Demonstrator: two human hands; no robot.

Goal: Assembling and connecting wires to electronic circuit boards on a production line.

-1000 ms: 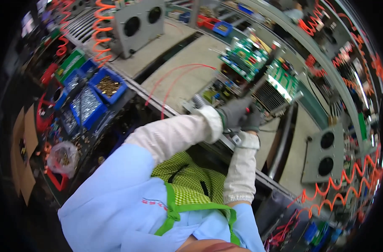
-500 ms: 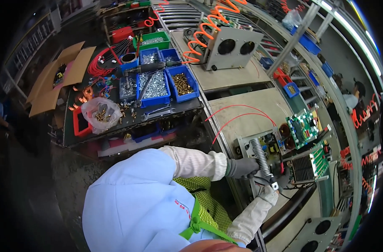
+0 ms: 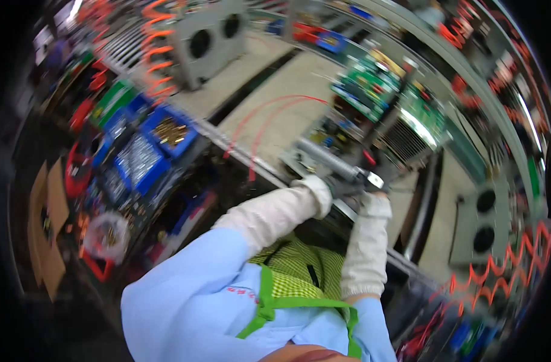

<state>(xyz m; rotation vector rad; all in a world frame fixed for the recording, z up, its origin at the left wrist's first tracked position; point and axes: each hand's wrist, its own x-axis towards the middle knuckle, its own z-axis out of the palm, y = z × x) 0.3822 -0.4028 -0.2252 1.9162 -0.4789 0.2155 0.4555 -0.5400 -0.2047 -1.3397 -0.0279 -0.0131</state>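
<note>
My left hand (image 3: 343, 186), in a dark grey glove, rests at the near end of a ribbed grey coil-like cylinder (image 3: 327, 158). Its fingers are smeared by motion. Close on its right, my right hand (image 3: 391, 180) reaches past a pale metal end piece (image 3: 375, 180), and its fingers are mostly hidden. Under and beyond the cylinder lies an open metal chassis with electronic parts (image 3: 334, 134). Beside my right hand is a small red part (image 3: 368, 157). Two red wires (image 3: 269, 108) arc from the chassis to the left.
Beyond the chassis are a green circuit board (image 3: 366, 87) and a finned heatsink (image 3: 405, 140). Grey panels with two round openings stand at the upper left (image 3: 209, 39) and right (image 3: 482, 223). Blue bins of metal fasteners (image 3: 140, 158) and a cardboard box (image 3: 48, 223) are at left.
My view has swung right, so the bins and box slid left and a second fan panel shows more fully. Both hands stay close together at the cylinder's near end.
</note>
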